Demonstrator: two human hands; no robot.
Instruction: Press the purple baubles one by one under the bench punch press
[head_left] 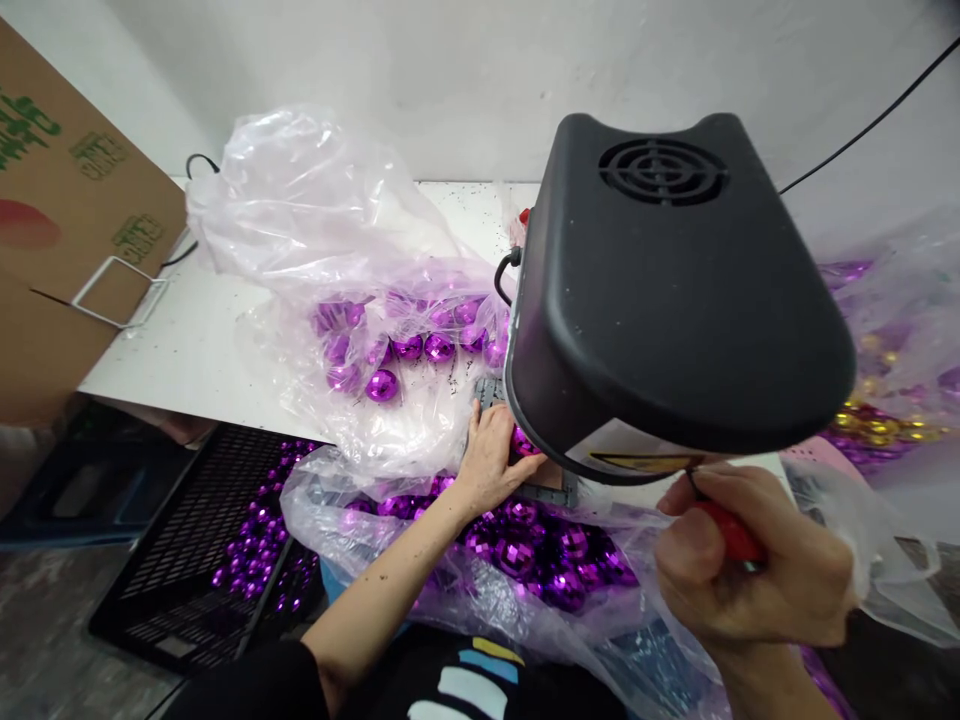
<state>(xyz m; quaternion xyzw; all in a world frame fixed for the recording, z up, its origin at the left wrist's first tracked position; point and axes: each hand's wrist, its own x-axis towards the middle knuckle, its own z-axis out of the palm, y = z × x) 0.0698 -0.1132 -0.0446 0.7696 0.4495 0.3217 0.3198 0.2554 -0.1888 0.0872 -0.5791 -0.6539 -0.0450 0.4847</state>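
Just in front of a black machine with a rounded housing, my left hand has its thumb and fingers around a shiny purple faceted ball. That ball is partly covered by the housing and sits over a grey metal base plate. My right hand is closed round a red handle at the machine's right front. Below my left hand, a clear plastic bag on my lap holds many purple balls.
Another clear bag with purple balls lies on the white table. At left stand a cardboard box and, lower, a black crate of small purple balls. Bags with gold and purple pieces lie at right.
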